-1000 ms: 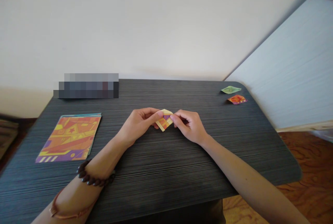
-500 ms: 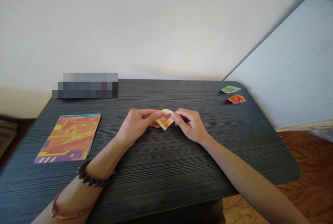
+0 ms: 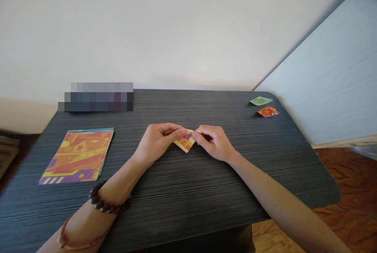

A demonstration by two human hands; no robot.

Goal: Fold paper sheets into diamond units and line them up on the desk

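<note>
A small folded paper piece (image 3: 185,142), patterned orange, yellow and purple, is pinched between both hands above the middle of the dark striped table (image 3: 188,198). My left hand (image 3: 157,141) grips its left side with thumb and fingers closed. My right hand (image 3: 213,142) pinches its right side, fingers curled. The paper's lower tip points down toward the table. A bead bracelet and a thin cord sit on my left wrist.
A stack of patterned orange paper sheets (image 3: 77,155) lies at the left of the table. A green folded paper (image 3: 260,101) and an orange folded paper (image 3: 268,111) rest at the far right corner. A blurred dark object (image 3: 96,97) lies at the back left. A pale slanted panel (image 3: 330,76) stands to the right.
The hands have pressed closer together on the paper piece and lowered it slightly; its top fold now looks flatter, with less yellow showing at the top.
</note>
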